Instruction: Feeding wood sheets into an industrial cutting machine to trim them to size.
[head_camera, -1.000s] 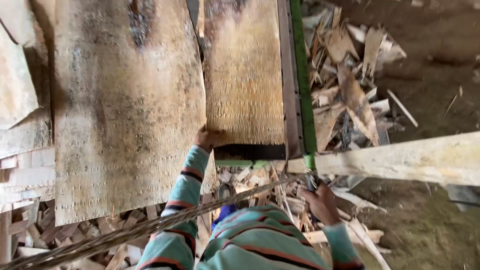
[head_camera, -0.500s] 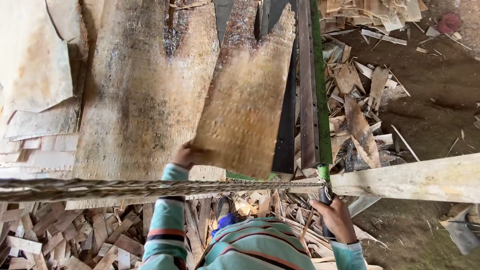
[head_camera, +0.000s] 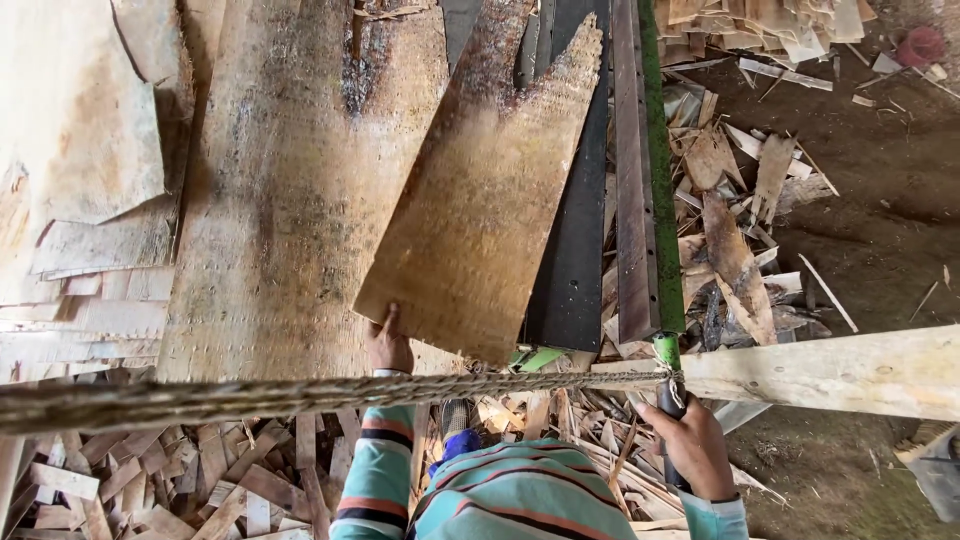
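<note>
Two hands work here: my left hand (head_camera: 388, 345) grips the near corner of the veneer sheet (head_camera: 485, 200), tilted over the wide sheet (head_camera: 290, 200) so it comes free. My right hand (head_camera: 697, 447) is clenched around a dark handle (head_camera: 668, 400), I think the green blade lever (head_camera: 655, 150). Scraps (head_camera: 740, 250) crowd the right; the rope (head_camera: 300, 392) crosses near.

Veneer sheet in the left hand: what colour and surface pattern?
Golden-brown veneer sheet, finely speckled grain, dark stained patch near its ragged top edge. Head view; left hand grips its lower corner.
</note>
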